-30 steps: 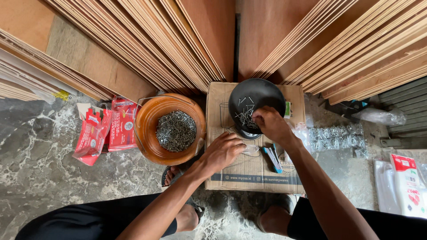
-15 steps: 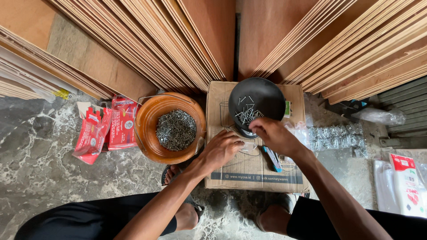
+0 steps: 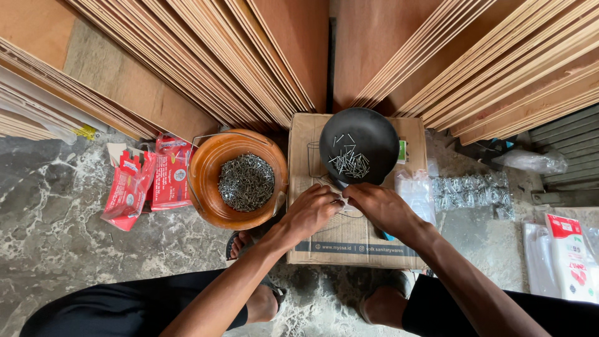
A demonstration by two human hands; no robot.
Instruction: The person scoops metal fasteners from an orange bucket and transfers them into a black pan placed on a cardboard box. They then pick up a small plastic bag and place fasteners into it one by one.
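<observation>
My left hand (image 3: 310,214) rests on a cardboard box (image 3: 349,246), its fingers closed on a small clear plastic bag that is mostly hidden under them. My right hand (image 3: 380,206) meets it fingertip to fingertip, pinched shut; the nails it holds are hidden by the fingers. Just beyond both hands, a black bowl (image 3: 368,134) stands on the box with a small scatter of nails (image 3: 350,163) inside. Left of the box sits an orange bowl (image 3: 209,159) holding a heap of nails (image 3: 246,182).
Stacks of plywood sheets (image 3: 249,56) lean close behind the box and bowls. Red packets (image 3: 134,187) lie on the marble floor to the left. Clear filled bags (image 3: 474,190) and white-and-red packages (image 3: 568,256) lie to the right. My sandalled foot (image 3: 246,244) is beside the box.
My right hand has left the black bowl's nails and drawn back toward me, pinched, until it meets my left hand. The left hand has barely shifted.
</observation>
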